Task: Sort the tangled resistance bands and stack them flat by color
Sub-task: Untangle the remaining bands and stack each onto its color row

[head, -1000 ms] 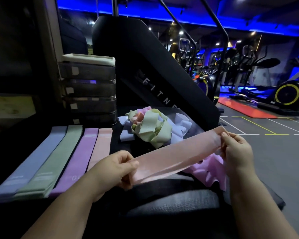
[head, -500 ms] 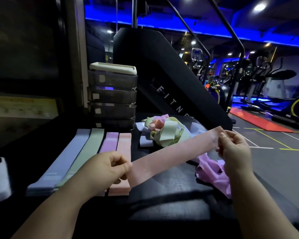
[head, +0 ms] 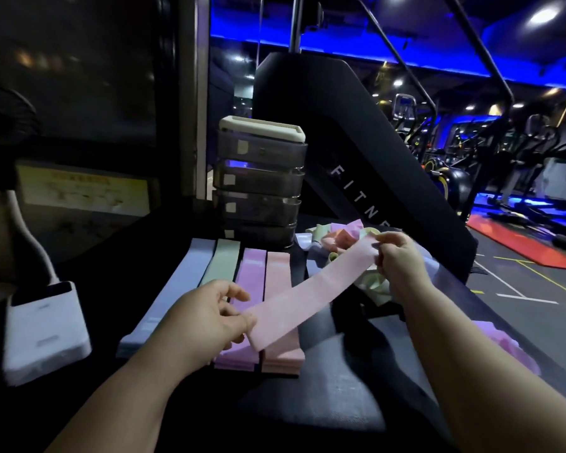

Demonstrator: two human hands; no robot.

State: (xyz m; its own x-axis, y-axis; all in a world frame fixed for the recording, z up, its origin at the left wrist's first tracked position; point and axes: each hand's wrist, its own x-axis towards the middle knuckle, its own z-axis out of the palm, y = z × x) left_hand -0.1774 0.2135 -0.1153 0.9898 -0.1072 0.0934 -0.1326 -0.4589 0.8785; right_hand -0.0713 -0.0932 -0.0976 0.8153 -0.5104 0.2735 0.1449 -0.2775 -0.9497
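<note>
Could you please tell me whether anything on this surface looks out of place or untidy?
Yes: a crumpled purple band lies alone at the surface's right edge, apart from the tangled heap behind the right hand, which pinches the pink band. The four sorted stacks lie flat and parallel.

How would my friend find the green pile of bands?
Find the tower of smoky plastic drawers. In the flat row in front of it, the green pile is second from the left, between the blue-grey pile and the purple pile.
</note>
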